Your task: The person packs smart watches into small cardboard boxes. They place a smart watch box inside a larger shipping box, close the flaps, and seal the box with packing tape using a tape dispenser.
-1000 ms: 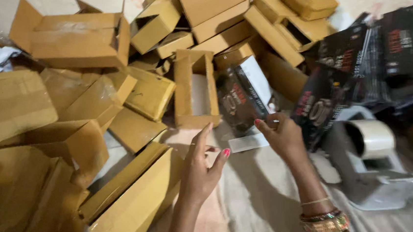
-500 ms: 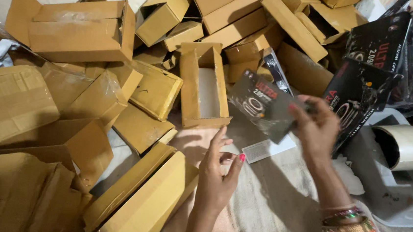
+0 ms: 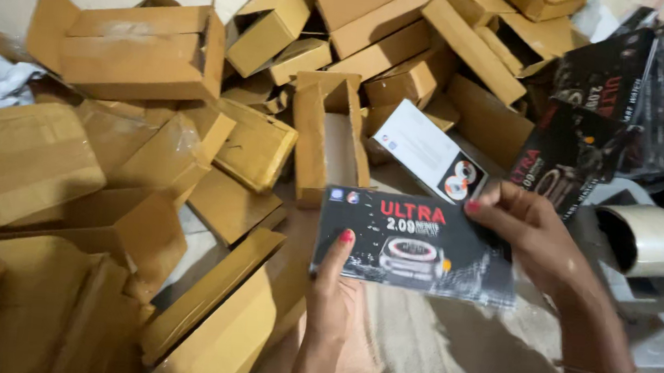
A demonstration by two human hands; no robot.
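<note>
A moment ago only the right hand [image 3: 533, 234] held the black box [image 3: 414, 244], up by the pile; now the box is lower and nearer, and the left hand [image 3: 336, 289] has joined under its left edge. So the box is taken out of the stack. Both hands grip it, between them, above the cloth [image 3: 429, 352], just before an open carton [image 3: 328, 135].

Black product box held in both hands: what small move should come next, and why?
Probably a short carry forward to the open cardboard box. The black product box is held flat between the left hand and right hand, and that carton lies open just beyond it, seemingly long enough to take it.
</note>
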